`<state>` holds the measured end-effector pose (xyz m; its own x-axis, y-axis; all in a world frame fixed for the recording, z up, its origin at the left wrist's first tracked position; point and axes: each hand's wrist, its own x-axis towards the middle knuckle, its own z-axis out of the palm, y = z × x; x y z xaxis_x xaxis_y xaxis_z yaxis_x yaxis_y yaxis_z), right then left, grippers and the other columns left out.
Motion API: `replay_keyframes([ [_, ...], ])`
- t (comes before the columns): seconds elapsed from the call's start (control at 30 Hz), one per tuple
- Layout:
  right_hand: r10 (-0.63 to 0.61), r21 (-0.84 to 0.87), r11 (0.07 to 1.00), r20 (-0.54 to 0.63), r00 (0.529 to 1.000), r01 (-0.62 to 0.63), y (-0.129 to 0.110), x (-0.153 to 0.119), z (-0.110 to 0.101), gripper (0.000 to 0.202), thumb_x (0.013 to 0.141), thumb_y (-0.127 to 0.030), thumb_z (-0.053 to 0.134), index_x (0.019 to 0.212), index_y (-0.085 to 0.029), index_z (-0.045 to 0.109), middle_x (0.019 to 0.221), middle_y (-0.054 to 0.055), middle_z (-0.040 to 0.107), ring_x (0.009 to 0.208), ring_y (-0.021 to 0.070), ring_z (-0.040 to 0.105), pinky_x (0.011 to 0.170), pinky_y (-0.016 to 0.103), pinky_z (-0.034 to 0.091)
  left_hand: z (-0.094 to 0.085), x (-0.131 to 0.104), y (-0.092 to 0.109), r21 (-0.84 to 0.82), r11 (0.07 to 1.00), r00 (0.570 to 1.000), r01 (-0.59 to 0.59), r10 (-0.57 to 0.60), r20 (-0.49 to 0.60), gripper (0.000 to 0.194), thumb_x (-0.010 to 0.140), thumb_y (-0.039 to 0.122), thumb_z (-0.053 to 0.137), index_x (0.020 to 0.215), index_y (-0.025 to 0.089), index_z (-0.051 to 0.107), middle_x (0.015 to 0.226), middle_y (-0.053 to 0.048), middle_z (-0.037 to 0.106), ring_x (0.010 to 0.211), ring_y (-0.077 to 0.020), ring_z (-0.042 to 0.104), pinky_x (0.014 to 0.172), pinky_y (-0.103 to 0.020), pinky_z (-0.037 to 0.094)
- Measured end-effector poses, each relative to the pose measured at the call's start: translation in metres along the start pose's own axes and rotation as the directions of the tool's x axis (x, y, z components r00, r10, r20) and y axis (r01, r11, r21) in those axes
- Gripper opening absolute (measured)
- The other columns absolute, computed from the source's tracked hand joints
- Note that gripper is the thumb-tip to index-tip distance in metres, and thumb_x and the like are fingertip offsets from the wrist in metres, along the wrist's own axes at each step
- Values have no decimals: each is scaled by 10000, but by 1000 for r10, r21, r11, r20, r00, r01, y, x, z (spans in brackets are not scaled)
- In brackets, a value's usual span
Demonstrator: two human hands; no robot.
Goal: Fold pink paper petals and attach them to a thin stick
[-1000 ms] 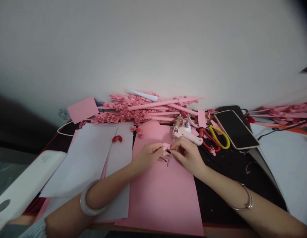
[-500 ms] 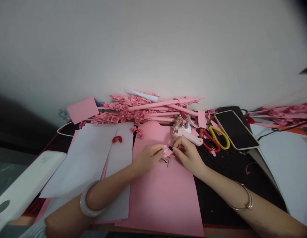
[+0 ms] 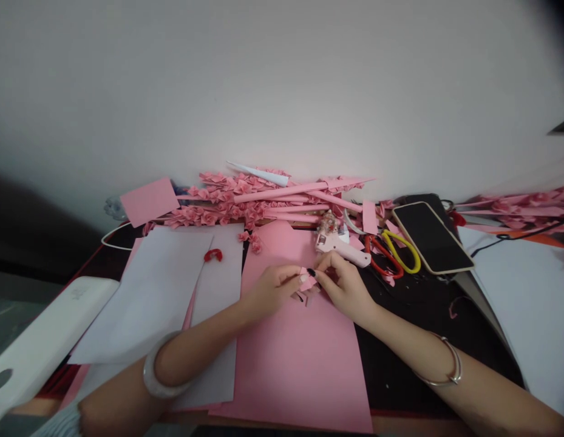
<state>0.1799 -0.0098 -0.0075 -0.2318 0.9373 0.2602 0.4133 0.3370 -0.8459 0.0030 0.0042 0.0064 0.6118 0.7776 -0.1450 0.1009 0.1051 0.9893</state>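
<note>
Between both hands is a small piece of pink paper (image 3: pixel 306 280), held above a large pink sheet (image 3: pixel 300 370). My left hand (image 3: pixel 273 290) pinches its left side between thumb and fingers. From the right, my right hand (image 3: pixel 344 284) grips the other edge, thumb and forefinger pressed together. Small strips of paper (image 3: pixel 308 298) show just below the fingertips; whether they are loose or attached I cannot tell. A pale pink glue gun (image 3: pixel 344 247) lies just beyond my right hand, beside scissors with red and yellow handles (image 3: pixel 402 252).
Pink paper flowers and rolled stems (image 3: pixel 282 194) are piled along the wall. White sheets (image 3: pixel 140 291) with a red curled object (image 3: pixel 213 255) lie at left, near a white device (image 3: pixel 49 340). At right are a phone (image 3: pixel 433 238) and more white paper (image 3: pixel 527 303).
Both hands stay in nearly the same place. The paper piece has turned slightly between the fingers, and the whole view has shifted a little.
</note>
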Motion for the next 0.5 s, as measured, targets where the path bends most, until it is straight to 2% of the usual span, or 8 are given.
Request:
replay_keyframes([
  [0.27,66,12,998,46,997,-66,2,-1,1,140,875,-217,486,745,-199,438,613,-28,484,502,106,435,478,233,344,2,0,1,-8,1000,1000,7,-7,-11,290,822,387,549,726,121,613,692,-33,636,645,-127,618,644,-236,484],
  [0.5,80,119,989,94,992,-91,0,1,-1,215,945,-344,352,790,-205,404,517,-74,381,436,95,343,454,228,289,0,0,0,-31,999,999,26,-27,-31,256,856,319,500,924,126,653,731,-47,672,656,-130,636,624,-233,487],
])
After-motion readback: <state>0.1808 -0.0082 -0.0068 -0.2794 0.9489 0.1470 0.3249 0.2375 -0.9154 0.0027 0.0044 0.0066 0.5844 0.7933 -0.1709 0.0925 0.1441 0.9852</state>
